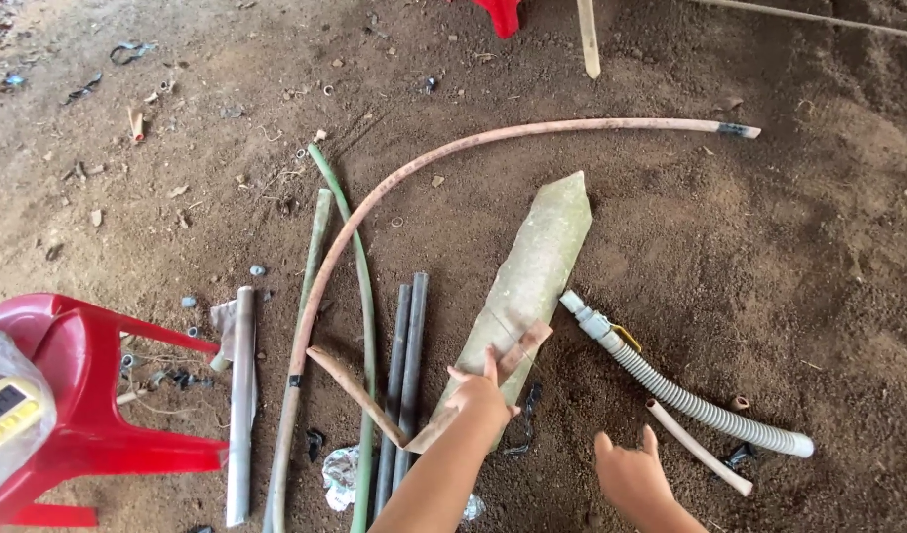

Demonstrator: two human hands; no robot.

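Pipe pieces lie all over the dirt floor, and the one in hand is a short brown strip that sits on top of a long, flat, pale sheet with a pointed end. Nearest to us, the right hand hovers above the ground with its fingers spread wide, and it holds nothing. A thin tan tube lies just beside it, and next to that is a grey ribbed hose with a white end. The left hand reaches out, and its fingers touch the near end of the brown strip; I cannot tell if they pinch it or just press on it. To do this well, I think the fingers should press flat and steady so the strip does not slide off the smooth sheet. Left of that hand lie two dark grey pipes side by side, then a green hose, then a silver pipe. A red plastic chair stands at the left edge. Farther off, a long pink hose bends in a big curve. The floor is brown packed earth with small scraps and bits of rubbish on it.
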